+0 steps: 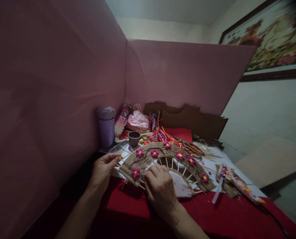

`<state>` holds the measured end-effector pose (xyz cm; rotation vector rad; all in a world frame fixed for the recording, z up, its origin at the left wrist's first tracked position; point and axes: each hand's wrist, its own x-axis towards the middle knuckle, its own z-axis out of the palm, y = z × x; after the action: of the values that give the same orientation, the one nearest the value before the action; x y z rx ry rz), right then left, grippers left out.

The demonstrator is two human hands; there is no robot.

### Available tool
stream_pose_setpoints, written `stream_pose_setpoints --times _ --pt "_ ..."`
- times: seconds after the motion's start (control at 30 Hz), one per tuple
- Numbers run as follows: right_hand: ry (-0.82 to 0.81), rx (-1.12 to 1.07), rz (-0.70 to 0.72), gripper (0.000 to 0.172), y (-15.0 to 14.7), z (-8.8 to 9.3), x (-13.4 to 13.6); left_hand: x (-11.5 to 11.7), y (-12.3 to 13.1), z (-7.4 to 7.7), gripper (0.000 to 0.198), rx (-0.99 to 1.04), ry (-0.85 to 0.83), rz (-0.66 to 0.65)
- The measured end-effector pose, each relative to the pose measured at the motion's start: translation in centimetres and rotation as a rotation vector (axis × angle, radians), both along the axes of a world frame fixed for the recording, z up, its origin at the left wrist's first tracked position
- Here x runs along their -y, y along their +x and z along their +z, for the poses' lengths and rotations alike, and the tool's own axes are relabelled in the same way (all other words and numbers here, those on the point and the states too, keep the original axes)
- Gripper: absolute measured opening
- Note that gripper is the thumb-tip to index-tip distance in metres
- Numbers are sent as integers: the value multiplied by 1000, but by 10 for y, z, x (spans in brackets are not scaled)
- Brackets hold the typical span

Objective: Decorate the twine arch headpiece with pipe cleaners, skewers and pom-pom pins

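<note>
A fan-shaped arch of woven brown twine on wooden sticks (pixel 173 152) lies on the table, dotted with several pink foam flowers (pixel 154 153). My left hand (pixel 103 171) pinches the arch's left end between thumb and fingers. My right hand (pixel 160 187) rests curled on the arch's lower inner edge near one pink flower (pixel 135 172), its fingertips pressed down on the twine. Under the arch lies a white patterned piece (pixel 181 187).
A red cloth (pixel 212 215) covers the near table. Behind the arch stand a purple tumbler (pixel 106 127), a small brown cup (pixel 134 138), coloured pipe cleaners (pixel 158 131), scissors (pixel 181 141), cardboard pieces (pixel 192 119) and red sheet (pixel 180 133). A decorated paper piece (pixel 237 182) lies right. Pink partitions enclose the left and back.
</note>
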<state>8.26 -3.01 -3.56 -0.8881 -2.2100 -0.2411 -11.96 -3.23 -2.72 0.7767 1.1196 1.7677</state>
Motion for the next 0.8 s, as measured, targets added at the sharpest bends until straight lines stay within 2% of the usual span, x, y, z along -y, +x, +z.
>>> stream_pose_setpoints --times 0.23,0.8 --pt "28 7 1 19 0 2 1 -1 -1 1 28 -100 4 46" --pt "40 3 15 19 -1 2 0 -4 -3 -2 24 -176 31 85"
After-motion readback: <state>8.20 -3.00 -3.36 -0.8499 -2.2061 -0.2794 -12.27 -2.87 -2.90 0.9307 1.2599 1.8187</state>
